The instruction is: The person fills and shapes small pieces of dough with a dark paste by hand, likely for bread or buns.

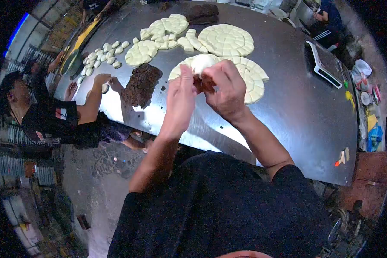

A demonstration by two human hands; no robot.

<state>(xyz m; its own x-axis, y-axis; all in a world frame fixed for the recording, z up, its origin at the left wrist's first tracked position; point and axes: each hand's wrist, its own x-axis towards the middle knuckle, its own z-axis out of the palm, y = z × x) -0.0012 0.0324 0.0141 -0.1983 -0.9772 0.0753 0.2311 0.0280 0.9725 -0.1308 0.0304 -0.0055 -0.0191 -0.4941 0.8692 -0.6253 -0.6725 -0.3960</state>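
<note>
A white piece of dough (203, 62) with dark brown filling (205, 84) is held up in front of me above the metal table. My left hand (179, 96) grips it from the left, thumb upward. From the right, my right hand (228, 88) pinches it with bent fingers. Behind the hands lies a scored round of dough (254, 81), partly hidden by them. To their left, a crumbly dark brown slab of filling (142, 86) rests on the metal.
More cut dough rounds (226, 39) and small dough balls (99, 56) lie across the metal table (288, 129). A co-worker (43, 107) reaches in from the left. At the right edge are a tablet-like device (324, 64) and a small orange-tipped tool (342, 157).
</note>
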